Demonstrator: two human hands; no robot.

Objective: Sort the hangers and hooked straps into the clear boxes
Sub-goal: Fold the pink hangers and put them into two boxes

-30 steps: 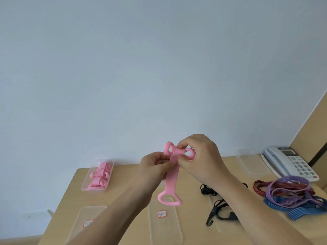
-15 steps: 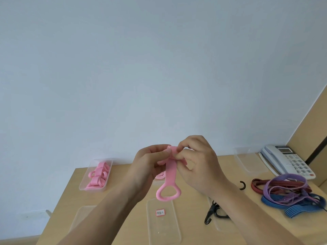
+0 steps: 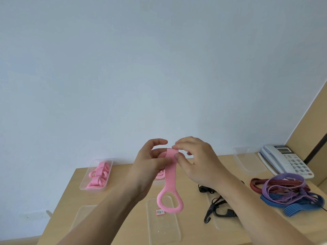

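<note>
Folding looks to be the step in hand: I have the soft pink rubbery strap hanger point(image 3: 170, 174) held up in the air between both hands, well above the light wooden table point(image 3: 123, 218), with its upper end bent over and its lower ring point(image 3: 169, 203) dangling free in front of the empty clear plastic box with the red-edged label point(image 3: 164, 230). I judge it is held high so the loose end can hang straight and the top can be doubled back without catching on anything. The clear box at the far left point(image 3: 92, 190) already holds pink hangers bundled up small, so that is probably where this one belongs once it is compact. The left hand point(image 3: 150, 165) grips the folded top, thumb pressed across the band and forefinger hooked over above it. The right hand point(image 3: 198, 163) pinches the top edge of the fold between thumb and forefinger, its other fingers loosely spread behind. Both forearms rise from the bottom of the view and meet in the middle, wrists lifted – the left palm turned inward, the back of the right hand towards me. Black hooked straps point(image 3: 210, 212) lie in and beside another clear box on the right point(image 3: 224, 225), and a tangle of maroon, purple and blue flat elastic straps point(image 3: 286, 191) waits unsorted near the white desk telephone point(image 3: 286, 160).
</note>
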